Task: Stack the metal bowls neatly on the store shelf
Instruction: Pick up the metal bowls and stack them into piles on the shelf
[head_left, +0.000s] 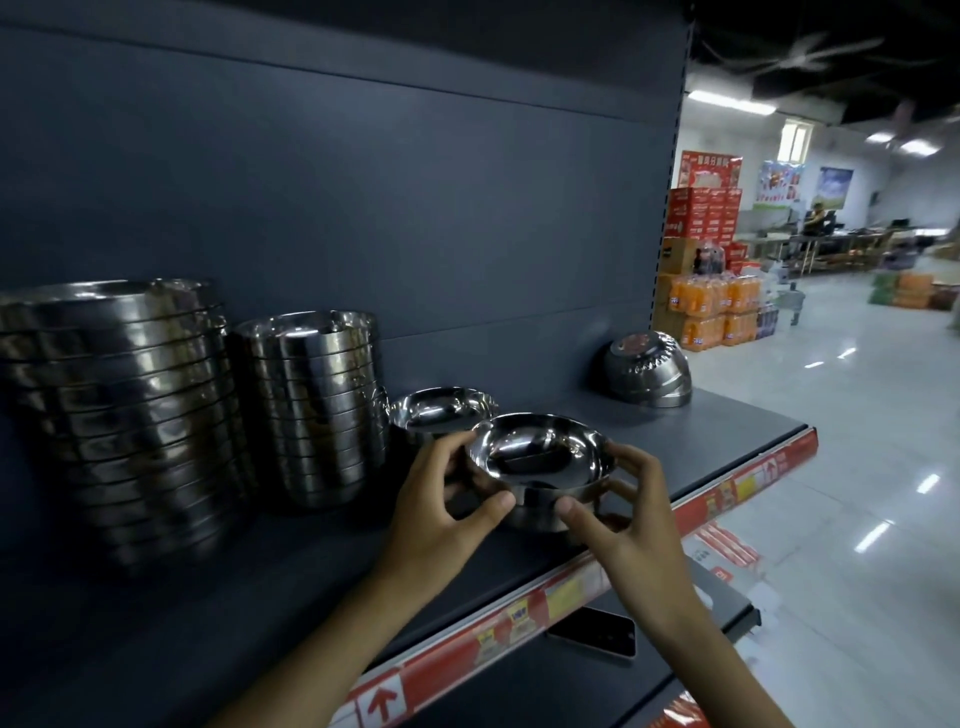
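On the shelf (701, 447), a tall stack of bowls (119, 415) stands far left, with a shorter stack (317, 405) just right of it. Right of that sits an open bowl (441, 408), and in front of it another bowl (545, 462) between the left hand (441, 499) and right hand (623, 519), seemingly nested in a bowl beneath. Upturned bowls (647, 371) lie well apart at the shelf's right end, near the back panel (415, 208).

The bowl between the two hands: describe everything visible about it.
The held bowl is shiny, mirror-like metal, round, with a wide flared rim and a narrower base. It sits upright, mouth up and empty, near the front of the dark shelf. The left hand and right hand pinch its sides. A similar bowl sits just behind it.
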